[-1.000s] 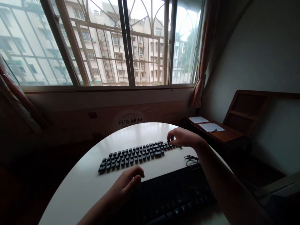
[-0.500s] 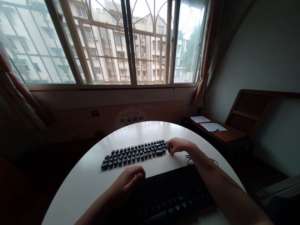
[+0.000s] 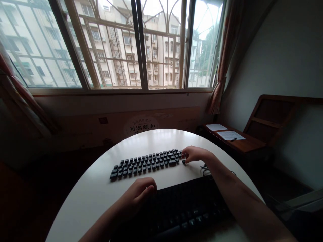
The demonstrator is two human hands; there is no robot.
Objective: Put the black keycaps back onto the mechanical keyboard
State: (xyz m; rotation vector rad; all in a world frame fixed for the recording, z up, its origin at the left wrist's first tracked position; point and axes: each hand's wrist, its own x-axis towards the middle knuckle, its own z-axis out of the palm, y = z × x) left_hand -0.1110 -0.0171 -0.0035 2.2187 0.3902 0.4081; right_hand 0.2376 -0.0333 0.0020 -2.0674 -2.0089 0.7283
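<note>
Rows of loose black keycaps [image 3: 146, 162] are laid out on a round white table [image 3: 101, 188]. My right hand [image 3: 195, 154] is at the right end of the rows, its fingers pinched on a single black keycap [image 3: 184, 162] just off the table top. My left hand [image 3: 138, 195] rests curled on the left edge of a black keyboard body [image 3: 181, 208] lying close to me. Nothing shows inside its fingers.
A black cable [image 3: 205, 168] curls on the table behind the keyboard. A wooden side desk [image 3: 239, 143] with white papers stands at the right. A barred window [image 3: 126, 47] and a printed cardboard panel [image 3: 141, 126] fill the wall behind the table.
My right hand has drawn back toward me from the far right end of the keycap rows, and a keycap now sits in its fingertips. The left hand has stayed put.
</note>
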